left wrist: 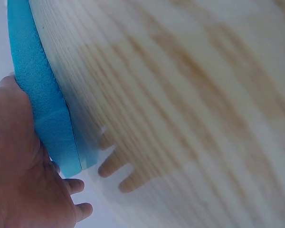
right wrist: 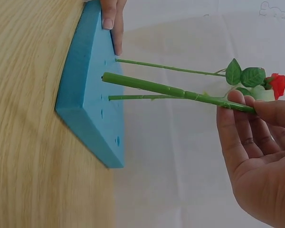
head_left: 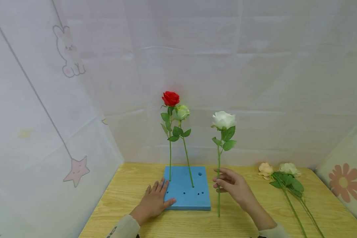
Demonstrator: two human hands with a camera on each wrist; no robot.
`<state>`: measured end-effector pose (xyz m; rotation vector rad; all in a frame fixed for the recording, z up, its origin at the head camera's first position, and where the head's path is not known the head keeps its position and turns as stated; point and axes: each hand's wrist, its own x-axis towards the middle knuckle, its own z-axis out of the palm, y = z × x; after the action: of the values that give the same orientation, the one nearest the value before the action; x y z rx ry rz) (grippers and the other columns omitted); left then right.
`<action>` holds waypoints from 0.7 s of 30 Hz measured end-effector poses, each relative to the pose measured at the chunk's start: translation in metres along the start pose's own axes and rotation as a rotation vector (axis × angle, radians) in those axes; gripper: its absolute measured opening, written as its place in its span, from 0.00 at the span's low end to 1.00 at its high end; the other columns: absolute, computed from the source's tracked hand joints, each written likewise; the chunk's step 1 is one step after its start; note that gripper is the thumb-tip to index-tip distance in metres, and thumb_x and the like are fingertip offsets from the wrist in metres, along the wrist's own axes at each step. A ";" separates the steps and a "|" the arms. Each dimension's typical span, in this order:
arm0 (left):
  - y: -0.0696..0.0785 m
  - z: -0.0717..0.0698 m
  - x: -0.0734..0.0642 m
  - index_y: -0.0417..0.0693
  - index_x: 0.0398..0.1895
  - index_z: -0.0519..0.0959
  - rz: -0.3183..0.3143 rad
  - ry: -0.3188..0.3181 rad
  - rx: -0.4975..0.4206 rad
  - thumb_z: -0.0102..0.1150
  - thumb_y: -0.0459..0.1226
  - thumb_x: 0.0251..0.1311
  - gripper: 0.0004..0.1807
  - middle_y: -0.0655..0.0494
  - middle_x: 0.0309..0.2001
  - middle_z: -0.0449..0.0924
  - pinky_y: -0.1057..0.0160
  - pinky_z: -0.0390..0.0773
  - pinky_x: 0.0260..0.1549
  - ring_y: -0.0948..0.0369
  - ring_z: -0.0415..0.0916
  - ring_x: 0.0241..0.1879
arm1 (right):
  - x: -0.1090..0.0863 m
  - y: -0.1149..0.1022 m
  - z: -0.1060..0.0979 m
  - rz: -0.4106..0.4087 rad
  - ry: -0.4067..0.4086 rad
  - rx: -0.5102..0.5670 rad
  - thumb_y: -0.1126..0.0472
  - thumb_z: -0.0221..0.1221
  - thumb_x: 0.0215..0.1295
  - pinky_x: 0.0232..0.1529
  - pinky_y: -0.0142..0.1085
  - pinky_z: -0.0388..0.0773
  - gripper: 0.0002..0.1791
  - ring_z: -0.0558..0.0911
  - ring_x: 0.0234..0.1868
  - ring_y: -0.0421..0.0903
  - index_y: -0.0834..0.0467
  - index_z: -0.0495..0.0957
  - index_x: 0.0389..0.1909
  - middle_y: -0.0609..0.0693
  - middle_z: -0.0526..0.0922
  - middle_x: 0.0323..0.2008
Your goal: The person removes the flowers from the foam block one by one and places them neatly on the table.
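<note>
A white rose (head_left: 223,120) stands nearly upright in my right hand (head_left: 233,185), its green stem (right wrist: 152,87) pinched between thumb and fingers. The stem's lower end hangs free, just right of a blue foam block (head_left: 187,199) with several small holes. My left hand (head_left: 154,201) rests on the block's left edge with fingers spread; in the left wrist view the palm (left wrist: 23,161) lies against the block's side. A red rose (head_left: 171,98) and a pale green rose (head_left: 182,112) stand with their stems in the block, the green one's stem leaning.
On the wooden table (head_left: 119,191), a peach rose (head_left: 265,170) and a cream rose (head_left: 290,169) lie at the right, stems toward the front. White sheeting (head_left: 285,82) with printed figures hangs behind and at both sides.
</note>
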<state>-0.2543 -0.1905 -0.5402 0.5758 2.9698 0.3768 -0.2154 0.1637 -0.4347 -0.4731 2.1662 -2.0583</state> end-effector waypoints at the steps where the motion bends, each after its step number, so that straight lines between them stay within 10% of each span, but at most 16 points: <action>1: 0.000 -0.001 0.000 0.48 0.83 0.49 0.001 -0.002 -0.001 0.35 0.73 0.67 0.53 0.45 0.82 0.42 0.29 0.49 0.69 0.39 0.47 0.78 | -0.001 0.000 -0.002 0.003 0.002 -0.007 0.60 0.62 0.72 0.48 0.47 0.84 0.32 0.87 0.48 0.50 0.65 0.66 0.72 0.61 0.82 0.51; 21: 0.001 -0.002 -0.001 0.48 0.82 0.50 0.004 0.010 -0.020 0.35 0.74 0.67 0.53 0.44 0.82 0.43 0.29 0.50 0.69 0.38 0.48 0.77 | -0.021 0.006 -0.033 0.071 0.007 -0.038 0.58 0.62 0.73 0.48 0.48 0.84 0.34 0.86 0.47 0.50 0.64 0.63 0.75 0.56 0.84 0.50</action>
<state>-0.2536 -0.1902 -0.5379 0.5789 2.9716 0.4107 -0.2057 0.2016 -0.4407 -0.3880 2.1970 -1.9886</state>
